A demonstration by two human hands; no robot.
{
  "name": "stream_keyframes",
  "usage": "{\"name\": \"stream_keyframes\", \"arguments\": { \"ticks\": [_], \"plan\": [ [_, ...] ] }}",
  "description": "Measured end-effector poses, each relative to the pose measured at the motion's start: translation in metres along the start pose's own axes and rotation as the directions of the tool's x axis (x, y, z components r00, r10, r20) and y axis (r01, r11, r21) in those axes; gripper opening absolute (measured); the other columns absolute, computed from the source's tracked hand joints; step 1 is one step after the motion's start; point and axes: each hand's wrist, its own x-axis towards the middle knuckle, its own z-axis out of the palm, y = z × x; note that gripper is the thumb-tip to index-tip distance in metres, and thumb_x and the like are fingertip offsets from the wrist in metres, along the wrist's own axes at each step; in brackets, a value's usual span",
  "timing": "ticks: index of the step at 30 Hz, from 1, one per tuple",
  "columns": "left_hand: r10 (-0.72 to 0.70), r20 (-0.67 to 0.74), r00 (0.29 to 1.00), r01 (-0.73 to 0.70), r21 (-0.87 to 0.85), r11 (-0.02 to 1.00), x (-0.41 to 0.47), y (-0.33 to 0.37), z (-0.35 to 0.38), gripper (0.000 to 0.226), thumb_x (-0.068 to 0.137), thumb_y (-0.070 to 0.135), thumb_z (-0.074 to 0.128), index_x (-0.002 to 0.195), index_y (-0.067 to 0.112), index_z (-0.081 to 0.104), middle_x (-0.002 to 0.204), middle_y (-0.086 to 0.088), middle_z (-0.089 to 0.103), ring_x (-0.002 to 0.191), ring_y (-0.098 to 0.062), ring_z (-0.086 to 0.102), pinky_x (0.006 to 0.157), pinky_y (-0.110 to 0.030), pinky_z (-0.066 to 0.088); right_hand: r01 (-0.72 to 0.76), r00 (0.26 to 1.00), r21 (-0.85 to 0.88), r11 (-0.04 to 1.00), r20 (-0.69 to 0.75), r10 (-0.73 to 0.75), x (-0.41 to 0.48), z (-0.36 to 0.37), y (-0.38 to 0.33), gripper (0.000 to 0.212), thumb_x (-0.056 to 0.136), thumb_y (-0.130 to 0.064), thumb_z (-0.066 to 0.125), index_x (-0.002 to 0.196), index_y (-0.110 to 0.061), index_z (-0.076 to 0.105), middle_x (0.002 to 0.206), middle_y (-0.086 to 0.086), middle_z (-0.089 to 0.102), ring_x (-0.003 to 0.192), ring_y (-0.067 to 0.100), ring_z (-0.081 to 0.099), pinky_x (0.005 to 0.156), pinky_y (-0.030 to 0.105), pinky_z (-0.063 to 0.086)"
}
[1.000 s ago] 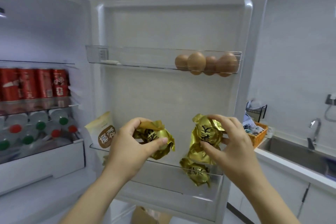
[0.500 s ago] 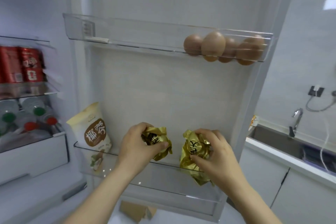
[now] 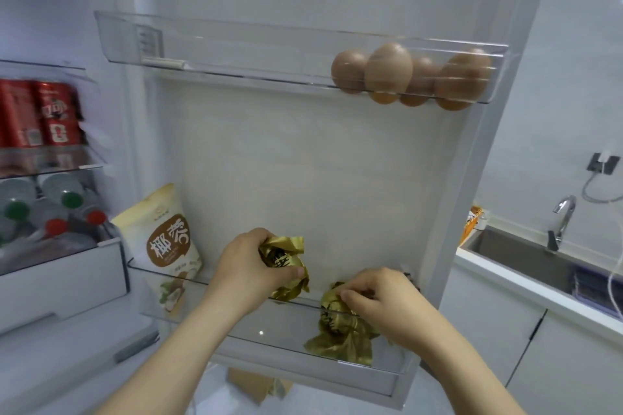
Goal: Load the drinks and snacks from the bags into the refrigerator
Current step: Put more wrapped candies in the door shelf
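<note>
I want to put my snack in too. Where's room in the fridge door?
The upper door bin is mostly bare left of the eggs. The lower door bin has a gap between the white snack bag and the left hand gripping a gold packet. Its right end is crowded: gold packets pinched by the right hand.

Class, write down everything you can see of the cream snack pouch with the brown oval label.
The cream snack pouch looks like soft plastic, with a yellowish sealed top and a brown oval label bearing white characters. It stands upright, leaning slightly, at the left end of the clear plastic lower door shelf. Its base, printed with a coconut picture, sits behind the shelf's front wall.
</note>
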Motion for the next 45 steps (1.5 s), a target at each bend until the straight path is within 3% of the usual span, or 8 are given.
{"name": "stream_keyframes", "arguments": {
  "ticks": [7, 14, 20, 25, 28, 36, 41, 45],
  "plan": [
    [-0.089, 0.194, 0.977, 0.059, 0.155, 0.986, 0.011, 0.004, 0.004, 0.044, 0.060, 0.044, 0.082, 0.086, 0.016, 0.060, 0.083, -0.002, 0.061, 0.070, -0.014, 0.055, 0.058, -0.029, 0.045, -0.033, 0.999, -0.112, 0.993, 0.038, 0.037, -0.002, 0.002, -0.006, 0.030, 0.088, -0.034, 0.042, 0.068, -0.012, 0.040, 0.065, 0.007, 0.045, 0.055, 0.015, 0.034, 0.053, 0.031, 0.029],
    [-0.264, 0.501, 0.825, 0.161, 0.240, 0.957, 0.020, 0.018, 0.025, 0.043, 0.067, 0.028, 0.082, 0.100, 0.016, 0.057, 0.099, -0.004, 0.057, 0.085, -0.020, 0.064, 0.066, -0.029, 0.060, -0.057, 0.998, -0.147, 0.988, -0.018, 0.055, -0.002, 0.003, -0.003, 0.032, 0.079, -0.038, 0.035, 0.081, -0.015, 0.058, 0.094, -0.001, 0.066, 0.082, 0.020, 0.061, 0.072, 0.037, 0.053],
    [-0.244, 0.501, 0.830, 0.163, 0.201, 0.966, 0.025, 0.012, 0.026, 0.048, 0.071, 0.031, 0.078, 0.110, 0.021, 0.052, 0.107, 0.000, 0.054, 0.080, -0.009, 0.057, 0.047, -0.016, 0.046, -0.075, 0.994, -0.127, 0.989, -0.084, 0.065, -0.002, 0.002, -0.004, 0.032, 0.081, -0.036, 0.041, 0.096, -0.022, 0.067, 0.102, -0.007, 0.065, 0.088, 0.016, 0.061, 0.077, 0.035, 0.055],
    [-0.261, 0.439, 0.860, 0.215, 0.152, 0.965, 0.030, 0.005, 0.027, 0.044, 0.081, 0.023, 0.069, 0.118, 0.016, 0.048, 0.112, -0.005, 0.048, 0.093, -0.019, 0.058, 0.073, -0.032, 0.059, -0.091, 0.963, -0.060, 0.994, -0.259, 0.073, 0.002, 0.003, 0.000, 0.028, 0.086, -0.021, 0.046, 0.103, -0.026, 0.067, 0.100, -0.010, 0.065, 0.086, 0.009, 0.059, 0.072, 0.025, 0.049],
    [-0.275, 0.408, 0.870, 0.212, 0.192, 0.958, 0.031, 0.005, 0.030, 0.042, 0.081, 0.019, 0.068, 0.116, 0.014, 0.046, 0.115, -0.008, 0.046, 0.095, -0.023, 0.057, 0.070, -0.030, 0.057, -0.100, 0.950, -0.028, 0.995, -0.298, 0.088, 0.005, 0.002, 0.003, 0.028, 0.087, -0.019, 0.046, 0.105, -0.025, 0.067, 0.091, -0.009, 0.064, 0.080, 0.007, 0.058, 0.068, 0.023, 0.047],
    [-0.173, 0.410, 0.895, 0.079, 0.236, 0.968, 0.034, 0.008, 0.034, 0.021, 0.082, 0.019, 0.066, 0.102, 0.017, 0.060, 0.109, -0.004, 0.059, 0.092, -0.018, 0.056, 0.065, -0.022, 0.045, -0.022, 0.997, -0.085, 0.996, 0.074, 0.028, 0.003, -0.007, -0.003, 0.032, 0.098, -0.044, 0.033, 0.116, -0.039, 0.059, 0.115, -0.018, 0.064, 0.107, 0.008, 0.055, 0.092, 0.031, 0.046],
    [-0.166, 0.504, 0.848, 0.138, 0.093, 0.986, 0.031, 0.008, 0.032, 0.009, 0.082, 0.015, 0.069, 0.091, 0.016, 0.066, 0.098, -0.005, 0.063, 0.075, -0.014, 0.063, 0.051, -0.017, 0.051, -0.107, 0.993, -0.078, 0.991, -0.060, 0.102, 0.005, 0.000, -0.002, 0.038, 0.094, -0.038, 0.034, 0.082, -0.011, 0.058, 0.082, -0.001, 0.061, 0.076, 0.018, 0.056, 0.073, 0.036, 0.049],
    [-0.152, 0.664, 0.732, 0.216, -0.015, 0.976, 0.027, 0.012, 0.029, 0.016, 0.086, 0.011, 0.066, 0.100, 0.005, 0.068, 0.101, -0.015, 0.068, 0.084, -0.025, 0.071, 0.072, -0.035, 0.061, -0.215, 0.914, -0.170, 0.962, -0.381, 0.137, -0.001, 0.006, -0.014, 0.040, 0.088, -0.031, 0.040, 0.057, -0.007, 0.036, 0.050, 0.004, 0.039, 0.047, 0.018, 0.033, 0.045, 0.030, 0.026]
  ]
}}
